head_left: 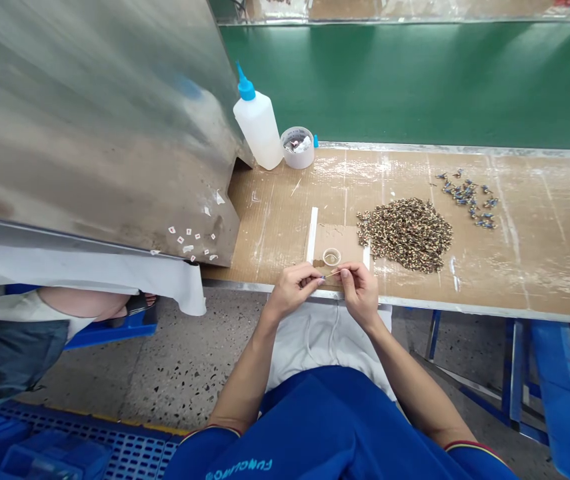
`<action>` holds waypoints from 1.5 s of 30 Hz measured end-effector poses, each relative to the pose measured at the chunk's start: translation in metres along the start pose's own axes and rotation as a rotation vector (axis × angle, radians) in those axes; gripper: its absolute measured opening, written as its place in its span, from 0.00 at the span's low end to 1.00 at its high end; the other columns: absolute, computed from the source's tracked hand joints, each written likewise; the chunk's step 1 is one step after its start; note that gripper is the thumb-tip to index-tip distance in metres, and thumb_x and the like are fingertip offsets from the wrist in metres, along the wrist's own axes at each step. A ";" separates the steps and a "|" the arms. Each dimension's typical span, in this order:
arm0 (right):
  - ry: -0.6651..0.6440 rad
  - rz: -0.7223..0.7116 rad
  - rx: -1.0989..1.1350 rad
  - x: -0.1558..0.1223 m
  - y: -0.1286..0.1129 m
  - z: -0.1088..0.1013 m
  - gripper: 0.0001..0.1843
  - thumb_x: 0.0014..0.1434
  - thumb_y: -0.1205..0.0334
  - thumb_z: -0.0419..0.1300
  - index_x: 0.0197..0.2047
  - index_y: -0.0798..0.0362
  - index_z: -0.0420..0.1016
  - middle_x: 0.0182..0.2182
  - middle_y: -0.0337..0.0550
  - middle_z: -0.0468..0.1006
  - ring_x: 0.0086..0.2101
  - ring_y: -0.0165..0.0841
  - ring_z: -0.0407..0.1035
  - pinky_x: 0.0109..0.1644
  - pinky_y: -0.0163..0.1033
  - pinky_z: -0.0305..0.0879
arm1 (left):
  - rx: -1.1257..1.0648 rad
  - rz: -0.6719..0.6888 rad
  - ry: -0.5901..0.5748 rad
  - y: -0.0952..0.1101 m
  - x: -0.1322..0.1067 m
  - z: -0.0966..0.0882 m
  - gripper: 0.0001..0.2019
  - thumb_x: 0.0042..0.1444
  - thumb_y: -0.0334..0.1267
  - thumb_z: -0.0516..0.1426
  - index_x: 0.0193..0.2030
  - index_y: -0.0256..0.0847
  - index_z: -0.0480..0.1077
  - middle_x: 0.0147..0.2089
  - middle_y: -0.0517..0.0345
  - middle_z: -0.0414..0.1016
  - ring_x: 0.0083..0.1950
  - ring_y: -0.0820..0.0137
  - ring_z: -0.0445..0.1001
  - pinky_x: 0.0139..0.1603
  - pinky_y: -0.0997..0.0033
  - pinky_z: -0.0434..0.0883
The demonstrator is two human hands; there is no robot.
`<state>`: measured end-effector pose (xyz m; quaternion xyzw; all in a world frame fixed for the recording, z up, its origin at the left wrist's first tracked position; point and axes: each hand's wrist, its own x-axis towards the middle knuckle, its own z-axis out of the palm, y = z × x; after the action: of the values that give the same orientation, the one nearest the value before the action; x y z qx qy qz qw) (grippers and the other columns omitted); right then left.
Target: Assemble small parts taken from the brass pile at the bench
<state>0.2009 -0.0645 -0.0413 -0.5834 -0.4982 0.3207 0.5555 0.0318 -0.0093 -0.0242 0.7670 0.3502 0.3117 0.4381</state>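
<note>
My left hand [295,287] and my right hand [359,288] meet at the near edge of the cardboard-covered bench [515,267]. Both pinch the ends of a thin, pale stick-like piece [332,274] held between them; the left fingertips also seem to grip a tiny bluish part. Just beyond the fingers sits a small clear ring or cap [331,257]. A heap of small brown-gold parts [405,233] lies to the right of the hands. Further right lies a scatter of small bluish pieces [469,197].
A white squeeze bottle with a blue nozzle [259,127] and a small white cup [297,147] stand at the back left. A large metal housing [95,120] fills the left. A white strip [311,234] lies on the bench. Another person's leg [85,303] shows at left, above blue crates [55,453].
</note>
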 end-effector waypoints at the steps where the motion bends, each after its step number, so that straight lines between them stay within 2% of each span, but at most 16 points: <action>1: -0.002 -0.003 -0.007 0.000 0.000 0.000 0.12 0.67 0.52 0.55 0.39 0.49 0.74 0.30 0.43 0.80 0.29 0.35 0.75 0.34 0.40 0.74 | -0.002 0.001 -0.001 0.000 0.000 0.000 0.12 0.65 0.40 0.58 0.33 0.36 0.76 0.28 0.58 0.71 0.26 0.75 0.65 0.28 0.77 0.62; 24: 0.008 -0.015 0.022 0.001 0.000 0.003 0.14 0.68 0.49 0.55 0.39 0.50 0.74 0.28 0.42 0.79 0.27 0.33 0.73 0.31 0.38 0.72 | -0.069 -0.004 0.011 -0.002 0.000 -0.003 0.13 0.64 0.42 0.59 0.32 0.36 0.77 0.28 0.57 0.73 0.27 0.75 0.66 0.28 0.76 0.63; 34: 0.010 -0.083 0.036 0.003 -0.005 0.002 0.12 0.68 0.53 0.55 0.36 0.49 0.74 0.28 0.41 0.79 0.26 0.32 0.72 0.31 0.37 0.72 | -0.081 -0.003 -0.001 -0.002 0.001 -0.005 0.11 0.63 0.40 0.60 0.33 0.36 0.78 0.29 0.56 0.75 0.27 0.75 0.68 0.28 0.77 0.63; 45: -0.016 -0.013 0.090 0.004 -0.006 0.001 0.17 0.67 0.47 0.56 0.35 0.50 0.75 0.25 0.39 0.76 0.25 0.31 0.71 0.31 0.36 0.71 | -0.056 -0.015 -0.003 -0.001 0.001 -0.006 0.12 0.63 0.41 0.59 0.33 0.36 0.78 0.29 0.55 0.77 0.28 0.74 0.69 0.29 0.76 0.65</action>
<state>0.2002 -0.0612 -0.0354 -0.5521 -0.4915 0.3439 0.5791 0.0277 -0.0052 -0.0219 0.7524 0.3463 0.3170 0.4621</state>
